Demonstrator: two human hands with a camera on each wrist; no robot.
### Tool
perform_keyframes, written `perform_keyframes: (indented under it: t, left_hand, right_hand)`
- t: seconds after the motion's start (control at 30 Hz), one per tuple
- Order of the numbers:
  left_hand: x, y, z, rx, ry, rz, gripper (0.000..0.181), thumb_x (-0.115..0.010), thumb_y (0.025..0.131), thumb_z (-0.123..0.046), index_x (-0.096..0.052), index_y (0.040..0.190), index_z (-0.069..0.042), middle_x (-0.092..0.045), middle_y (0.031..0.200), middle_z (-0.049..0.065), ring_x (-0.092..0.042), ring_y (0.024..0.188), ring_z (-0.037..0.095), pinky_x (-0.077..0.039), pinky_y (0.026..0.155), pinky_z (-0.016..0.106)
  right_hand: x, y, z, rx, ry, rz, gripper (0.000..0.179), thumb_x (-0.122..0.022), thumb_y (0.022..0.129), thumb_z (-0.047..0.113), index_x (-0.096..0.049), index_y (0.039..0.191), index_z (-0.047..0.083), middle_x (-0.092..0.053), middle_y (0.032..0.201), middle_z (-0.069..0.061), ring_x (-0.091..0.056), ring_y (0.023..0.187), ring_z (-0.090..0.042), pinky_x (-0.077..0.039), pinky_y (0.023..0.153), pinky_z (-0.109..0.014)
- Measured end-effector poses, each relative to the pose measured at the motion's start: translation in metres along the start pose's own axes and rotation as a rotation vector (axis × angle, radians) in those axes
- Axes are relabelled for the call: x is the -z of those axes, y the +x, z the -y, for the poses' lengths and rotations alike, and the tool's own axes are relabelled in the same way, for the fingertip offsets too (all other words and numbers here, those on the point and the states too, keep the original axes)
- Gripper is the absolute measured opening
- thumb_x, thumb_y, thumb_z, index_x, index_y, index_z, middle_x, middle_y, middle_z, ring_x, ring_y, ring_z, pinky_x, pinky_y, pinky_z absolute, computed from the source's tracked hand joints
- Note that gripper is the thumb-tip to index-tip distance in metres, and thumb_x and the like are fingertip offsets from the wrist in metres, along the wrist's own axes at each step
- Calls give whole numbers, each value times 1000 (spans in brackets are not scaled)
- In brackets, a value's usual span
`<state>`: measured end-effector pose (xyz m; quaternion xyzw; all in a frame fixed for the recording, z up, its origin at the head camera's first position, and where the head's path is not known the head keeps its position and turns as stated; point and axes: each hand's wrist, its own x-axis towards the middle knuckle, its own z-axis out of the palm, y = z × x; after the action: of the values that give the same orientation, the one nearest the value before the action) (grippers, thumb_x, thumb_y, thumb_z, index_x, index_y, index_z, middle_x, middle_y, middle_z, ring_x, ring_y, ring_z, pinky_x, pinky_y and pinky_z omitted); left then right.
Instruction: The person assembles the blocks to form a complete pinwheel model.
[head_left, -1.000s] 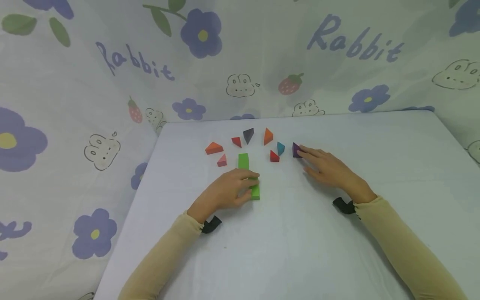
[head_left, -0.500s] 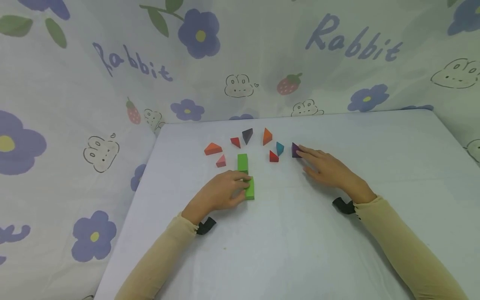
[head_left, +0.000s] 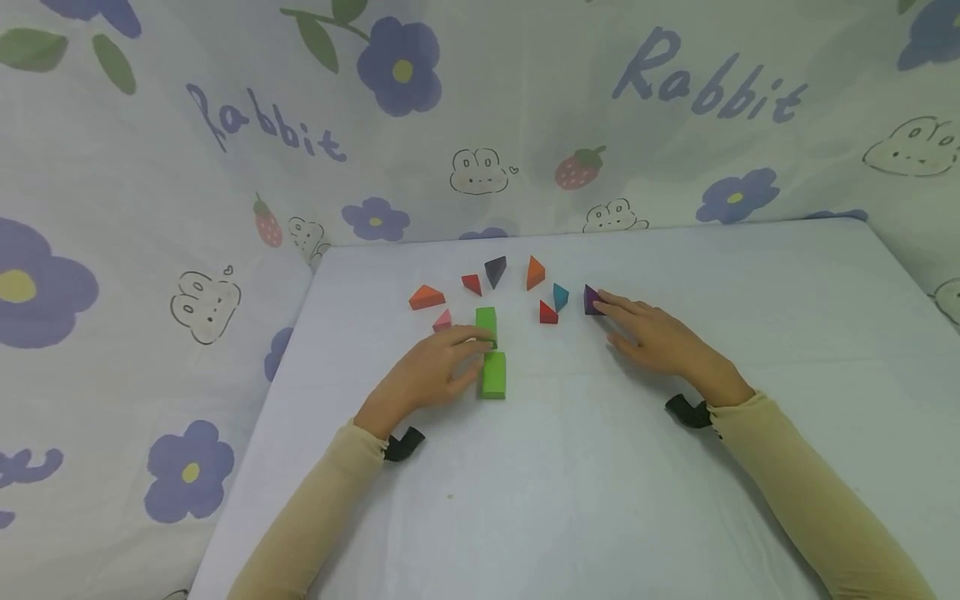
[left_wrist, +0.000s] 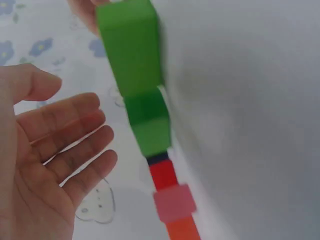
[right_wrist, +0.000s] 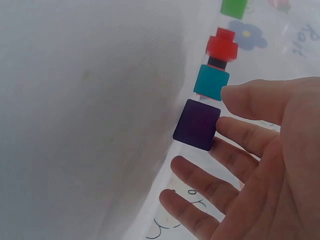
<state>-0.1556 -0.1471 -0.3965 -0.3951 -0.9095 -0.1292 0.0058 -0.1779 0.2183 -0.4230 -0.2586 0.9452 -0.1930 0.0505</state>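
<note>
In the head view, two green rectangular blocks lie end to end, a far one [head_left: 486,318] and a near one [head_left: 494,375]. My left hand [head_left: 429,367] hovers at their left side, its fingertips overlapping the far block. The left wrist view has the fingers [left_wrist: 75,115] loosely extended and holding nothing, beside the green blocks. A purple triangular block [head_left: 591,301] stands at my right hand [head_left: 652,337]. In the right wrist view, extended fingers [right_wrist: 245,131] are right at the edge of the purple block [right_wrist: 197,125], with the thumb apart from it.
Around the green blocks lie small triangular blocks: orange [head_left: 427,297], pink [head_left: 442,320], red [head_left: 472,284], dark grey [head_left: 496,271], another orange [head_left: 536,273], blue [head_left: 561,297] and another red [head_left: 548,313]. A patterned curtain [head_left: 420,167] hangs behind the white table [head_left: 570,467].
The near green block has slid left under my left hand, into line with the far one. The left hand has since come off it and shifted left and away. The right hand stays put.
</note>
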Motion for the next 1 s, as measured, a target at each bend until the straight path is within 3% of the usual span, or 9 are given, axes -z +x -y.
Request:
perform_keyframes:
  t: [0.27, 0.6, 1.0]
  left_hand:
    - [-5, 0, 13, 95, -5, 67, 48, -56, 98, -30, -53, 140, -7, -50, 147, 7, -46, 137, 23, -39, 114, 40]
    - [-13, 3, 10, 15, 21, 37, 49, -57, 98, -36, -57, 138, -8, -51, 146, 5, -48, 135, 22, -41, 112, 40]
    - [-10, 1, 6, 15, 38, 38, 45, -59, 97, -35, -61, 133, -8, -55, 142, 5, -51, 132, 22, -42, 111, 39]
  right_hand:
    - [1, 0, 1, -26, 12, 25, 59, -58, 98, 19, -36, 151, 10, -29, 159, -14, -37, 141, -40, -34, 111, -61]
    - [0, -1, -1, -27, 8, 26, 59, -58, 98, 19, -36, 152, 11, -28, 160, -13, -38, 140, -40, -36, 109, -62]
    - [0, -1, 0, -16, 16, 25, 60, -59, 97, 18, -36, 151, 10, -28, 160, -14, -39, 140, -40, -36, 109, -61]
